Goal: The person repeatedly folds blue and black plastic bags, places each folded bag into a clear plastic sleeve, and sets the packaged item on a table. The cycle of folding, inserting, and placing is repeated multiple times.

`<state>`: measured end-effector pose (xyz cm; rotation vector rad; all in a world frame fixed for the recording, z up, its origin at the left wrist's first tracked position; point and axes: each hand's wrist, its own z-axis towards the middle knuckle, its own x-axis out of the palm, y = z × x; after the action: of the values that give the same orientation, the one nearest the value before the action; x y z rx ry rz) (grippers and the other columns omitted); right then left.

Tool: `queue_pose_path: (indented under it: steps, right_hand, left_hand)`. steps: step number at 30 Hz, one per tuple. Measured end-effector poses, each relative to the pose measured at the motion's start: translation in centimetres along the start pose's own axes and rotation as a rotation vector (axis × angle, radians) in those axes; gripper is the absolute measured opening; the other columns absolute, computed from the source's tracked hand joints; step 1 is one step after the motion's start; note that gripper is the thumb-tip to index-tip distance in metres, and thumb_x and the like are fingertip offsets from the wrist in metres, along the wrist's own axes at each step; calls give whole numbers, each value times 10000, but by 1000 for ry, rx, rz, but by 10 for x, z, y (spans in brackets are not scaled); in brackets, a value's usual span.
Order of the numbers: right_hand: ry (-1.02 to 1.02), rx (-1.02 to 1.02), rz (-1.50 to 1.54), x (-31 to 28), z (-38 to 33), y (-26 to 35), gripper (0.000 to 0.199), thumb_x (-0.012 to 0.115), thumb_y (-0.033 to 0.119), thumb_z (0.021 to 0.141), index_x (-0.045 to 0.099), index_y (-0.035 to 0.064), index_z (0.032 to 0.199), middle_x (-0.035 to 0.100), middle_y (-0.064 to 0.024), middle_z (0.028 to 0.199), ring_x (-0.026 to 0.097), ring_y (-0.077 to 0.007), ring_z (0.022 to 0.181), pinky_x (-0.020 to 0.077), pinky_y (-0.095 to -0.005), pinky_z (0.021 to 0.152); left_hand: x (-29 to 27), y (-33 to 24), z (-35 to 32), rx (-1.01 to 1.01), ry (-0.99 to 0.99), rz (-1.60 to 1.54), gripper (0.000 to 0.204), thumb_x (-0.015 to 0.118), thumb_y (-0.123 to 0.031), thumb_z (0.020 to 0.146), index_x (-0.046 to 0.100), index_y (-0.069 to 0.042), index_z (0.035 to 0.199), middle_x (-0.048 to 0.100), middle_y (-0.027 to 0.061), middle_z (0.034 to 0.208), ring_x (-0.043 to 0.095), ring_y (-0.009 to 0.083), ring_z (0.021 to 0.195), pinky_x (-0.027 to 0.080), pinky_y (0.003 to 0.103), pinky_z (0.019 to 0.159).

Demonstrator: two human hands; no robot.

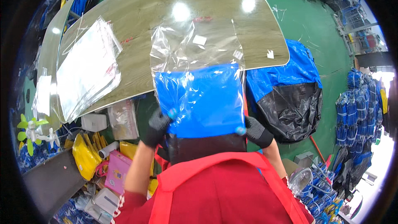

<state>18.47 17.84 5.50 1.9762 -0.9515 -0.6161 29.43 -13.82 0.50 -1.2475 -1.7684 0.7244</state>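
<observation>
A folded blue and black sheet-like item (201, 103) lies partly inside a clear plastic bag (178, 49) in front of me. The bag's far part rests flat on the table and holds none of the blue material. My left hand (157, 125), in a dark glove with a blue fingertip, pinches the bag's near left side. On the near right side, my right hand (258, 132), gloved the same way, grips the bag's edge. The black part of the item sticks out toward my body, below the table's near edge.
The wood-patterned table (141, 20) carries a stack of clear plastic bags (89, 68) on its left. A large blue and black bag (290, 99) lies to the right. Yellow packages (85, 155) and a pink box (118, 172) sit lower left. Bundled blue goods (356, 103) are piled far right.
</observation>
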Motion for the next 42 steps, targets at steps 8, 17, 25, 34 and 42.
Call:
queue_pose_path:
  steps: [8,17,25,34,42]
  right_hand:
    - [209,157,150,8,-12,-10,1055,879,375,673,292,36,1481,440,-140,1446,430,-251,1327,332,-401,1121]
    - [-78,-109,650,-10,18,11,790,817,332,754,443,10,1371,590,-115,1243,569,-238,1139,463,-368,997]
    - [-25,17,671,6,4,29,946,805,420,752,332,9,1460,506,-166,1377,436,-287,1315,326,-425,1121]
    - [-21,-130,627,1,25,12,537,685,354,890,540,24,1289,644,-128,1126,635,-197,976,527,-356,879]
    - [89,-83,108,12,18,27,690,736,464,821,538,17,1306,639,-116,1180,610,-179,1053,481,-329,933]
  left_hand:
    - [12,12,-67,20,185,128,671,699,-492,845,495,-61,1317,590,112,1224,593,193,1037,490,361,901]
    - [13,0,-4,362,60,492,819,662,-489,865,318,-49,1465,513,144,1340,534,271,1174,440,402,1003]
    - [-6,-3,-1,53,107,195,815,653,-522,861,365,-44,1455,456,136,1430,458,260,1283,384,406,1063]
    - [-1,-7,1,160,-81,86,640,690,-348,876,434,-41,1376,574,117,1273,590,208,1088,514,357,892]
    - [-14,-19,13,-18,-72,-186,513,586,-376,947,508,-19,1307,610,120,1208,619,217,1035,513,370,891]
